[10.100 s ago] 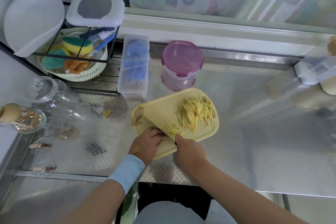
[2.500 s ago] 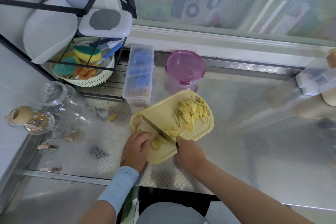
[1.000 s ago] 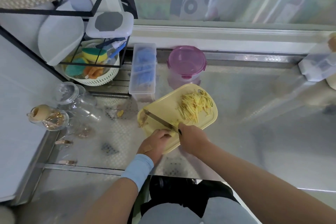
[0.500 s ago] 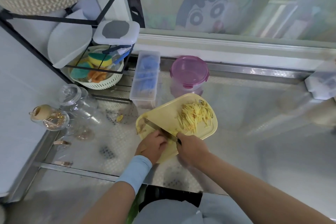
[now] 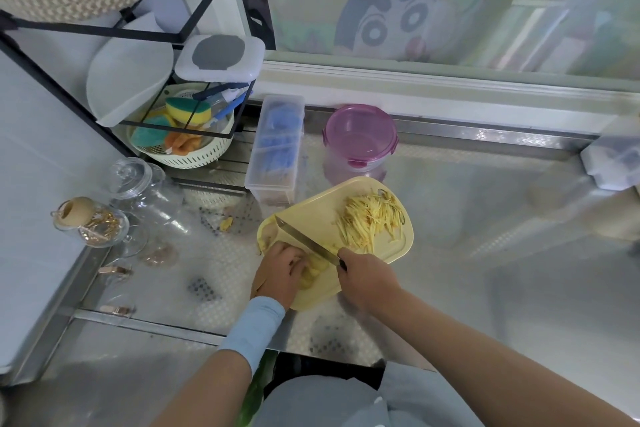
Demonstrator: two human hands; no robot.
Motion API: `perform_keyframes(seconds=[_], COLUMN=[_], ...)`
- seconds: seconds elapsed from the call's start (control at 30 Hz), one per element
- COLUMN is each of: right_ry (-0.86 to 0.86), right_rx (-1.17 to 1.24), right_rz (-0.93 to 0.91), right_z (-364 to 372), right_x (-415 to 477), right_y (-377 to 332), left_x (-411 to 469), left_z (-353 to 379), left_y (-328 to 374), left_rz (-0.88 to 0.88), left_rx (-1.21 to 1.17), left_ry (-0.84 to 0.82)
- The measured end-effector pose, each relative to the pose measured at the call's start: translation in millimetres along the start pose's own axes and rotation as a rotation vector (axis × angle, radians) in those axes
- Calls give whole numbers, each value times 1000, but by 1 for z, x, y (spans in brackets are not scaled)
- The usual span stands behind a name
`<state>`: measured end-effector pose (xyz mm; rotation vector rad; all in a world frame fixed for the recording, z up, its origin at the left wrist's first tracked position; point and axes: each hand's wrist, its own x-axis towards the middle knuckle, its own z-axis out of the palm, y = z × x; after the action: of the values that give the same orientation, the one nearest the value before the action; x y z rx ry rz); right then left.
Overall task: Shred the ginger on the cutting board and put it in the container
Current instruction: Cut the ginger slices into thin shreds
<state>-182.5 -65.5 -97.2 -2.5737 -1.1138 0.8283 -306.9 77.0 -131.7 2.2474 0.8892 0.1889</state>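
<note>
The ginger is being shredded at the near-left end of the yellow cutting board (image 5: pixel 311 215), where a few pale ginger slices (image 5: pixel 313 270) are being pinned down under the curled fingers of the left hand (image 5: pixel 280 274). The knife (image 5: pixel 304 241) is being held by its dark handle in the closed right hand (image 5: pixel 367 279), and its blade is being laid diagonally across the board, just beside the left fingertips. A heap of finished shreds (image 5: pixel 370 222) is lying on the far-right part of the board, apart from the blade. The pink container (image 5: pixel 360 139) is standing on the steel counter (image 5: pixel 485 218) just beyond the board's far edge, and its lid appears to be on. The step in hand is judged to be the cutting of the last slices into strips. It is likely being done best if the slices are being kept flat and overlapped, the fingertips are being tucked back behind the knuckles, and the blade is being guided along those knuckles in thin, even cuts. The small, slippery stack is probably being held most safely with light downward pressure. Before any transfer, the lid is expected to need removing.
</note>
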Motion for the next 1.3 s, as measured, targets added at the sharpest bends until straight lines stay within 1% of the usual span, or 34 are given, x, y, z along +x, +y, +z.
perform_keyframes(seconds=[0.1, 0.2, 0.27, 0.37, 0.43, 0.5, 0.57, 0.7, 0.77, 0.9, 0.93, 0.97, 1.1, 1.17, 1.23, 1.3], right_ry=[0, -5, -16, -24, -29, -36, -41, -52, -53, -58, -57, -55, -49, -46, -43, -48], right_rx=[-20, -40, -50, -53, -58, -59, -63, -78, -82, -108, -110, -112, -118, -129, -131, -130], right_rz=[-4, -9, -11, -5, -4, 0, 2, 6, 8, 7, 7, 5, -8, -15, -16, -12], right_z=[-2, -4, -6, -8, -8, -7, -7, -9, -9, -8, -8, -8, -8, -9, -10, -9], right_x=[-1, 0, 1, 1, 2, 1, 1, 2, 2, 1, 0, 0, -3, -4, -4, -4], right_y=[1, 1, 1, 0, -1, -1, -1, -3, -3, -5, -6, -6, -8, -7, -7, -7], left_x=[-11, -12, -11, -8, -3, 2, 2, -8, -13, -17, -16, -15, -10, -8, -8, -9], left_z=[6, 5, 5, 5, 7, 8, 7, 7, 10, 10, 11, 11, 13, 18, 20, 21], left_y=[-12, -12, -9, -1, 4, 6, 7, -1, -10, -13, -12, -9, -7, -13, -20, -21], left_rz=[199, 225, 171, -28, -123, -167, -173, -59, 19, 202, 279, 331, 466, 441, 434, 448], left_rx=[86, 90, 48, -58, -81, -88, -87, -71, -45, 105, 164, 182, 325, 298, 240, 245], left_ry=[-104, -129, -121, -77, -75, -82, -66, -2, -16, 38, 58, 47, -82, -130, -125, -97])
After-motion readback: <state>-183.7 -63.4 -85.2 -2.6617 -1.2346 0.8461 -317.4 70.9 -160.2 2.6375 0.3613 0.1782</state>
